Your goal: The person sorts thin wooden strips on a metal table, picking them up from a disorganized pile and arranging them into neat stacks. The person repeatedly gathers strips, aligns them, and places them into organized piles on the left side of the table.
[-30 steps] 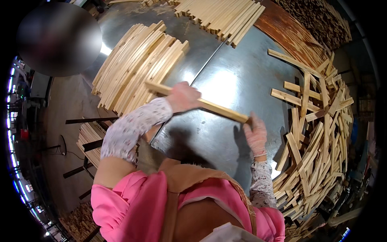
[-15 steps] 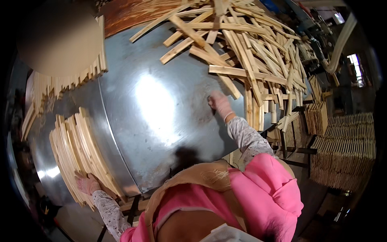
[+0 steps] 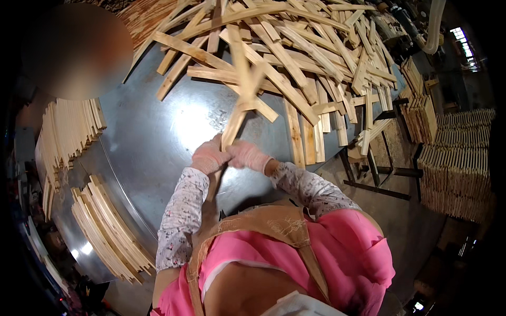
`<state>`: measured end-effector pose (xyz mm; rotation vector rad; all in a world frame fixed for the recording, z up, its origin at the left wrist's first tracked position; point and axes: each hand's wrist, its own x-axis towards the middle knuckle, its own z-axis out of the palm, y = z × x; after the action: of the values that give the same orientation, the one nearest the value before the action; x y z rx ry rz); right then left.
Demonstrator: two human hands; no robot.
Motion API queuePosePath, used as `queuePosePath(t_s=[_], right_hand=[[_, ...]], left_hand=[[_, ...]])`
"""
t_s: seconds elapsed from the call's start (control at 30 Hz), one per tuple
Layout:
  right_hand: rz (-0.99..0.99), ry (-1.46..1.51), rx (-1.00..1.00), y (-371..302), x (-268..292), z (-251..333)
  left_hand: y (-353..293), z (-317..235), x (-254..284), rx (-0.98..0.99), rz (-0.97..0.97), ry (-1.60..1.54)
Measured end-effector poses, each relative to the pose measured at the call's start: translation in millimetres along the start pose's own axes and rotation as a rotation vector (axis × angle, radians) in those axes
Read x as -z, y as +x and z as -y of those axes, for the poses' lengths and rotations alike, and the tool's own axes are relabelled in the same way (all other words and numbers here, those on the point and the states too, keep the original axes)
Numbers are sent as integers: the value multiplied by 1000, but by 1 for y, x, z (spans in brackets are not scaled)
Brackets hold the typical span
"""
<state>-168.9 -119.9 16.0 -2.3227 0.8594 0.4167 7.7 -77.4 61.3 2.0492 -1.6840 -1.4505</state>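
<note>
My left hand (image 3: pixel 210 155) and my right hand (image 3: pixel 249 156), both in pale pink gloves, meet in front of my apron. Between them they grip the near end of a wooden slat (image 3: pixel 234 126), which slants up and away over the metal tabletop (image 3: pixel 153 147). Another slat, blurred by motion, crosses it near its far end; whether it is held too, I cannot tell. Beyond my hands lies a heap of loose wooden slats (image 3: pixel 300 58), pointing in many directions. To my left, a neat row of slats (image 3: pixel 108 229) lies side by side on the table.
A second aligned batch of slats (image 3: pixel 71 129) lies at the far left. Tall stacks of slats (image 3: pixel 456 168) stand to the right, past a dark metal frame (image 3: pixel 377 181). A reddish-brown wooden board (image 3: pixel 150 18) borders the table's far left side.
My left hand has left the row of slats and come to the middle. My right hand has moved left and nearer to meet it, and a slat is now gripped between them.
</note>
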Motion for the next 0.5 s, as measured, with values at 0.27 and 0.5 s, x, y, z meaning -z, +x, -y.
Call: queuePosePath(t_s=[0.27, 0.5], right_hand=[[-1004, -54, -325, -32, 122, -132], [-815, -141, -318, 2, 85, -130]], left_hand=[[-82, 26, -63, 279, -215, -247], [-221, 220, -121, 401, -867, 297]])
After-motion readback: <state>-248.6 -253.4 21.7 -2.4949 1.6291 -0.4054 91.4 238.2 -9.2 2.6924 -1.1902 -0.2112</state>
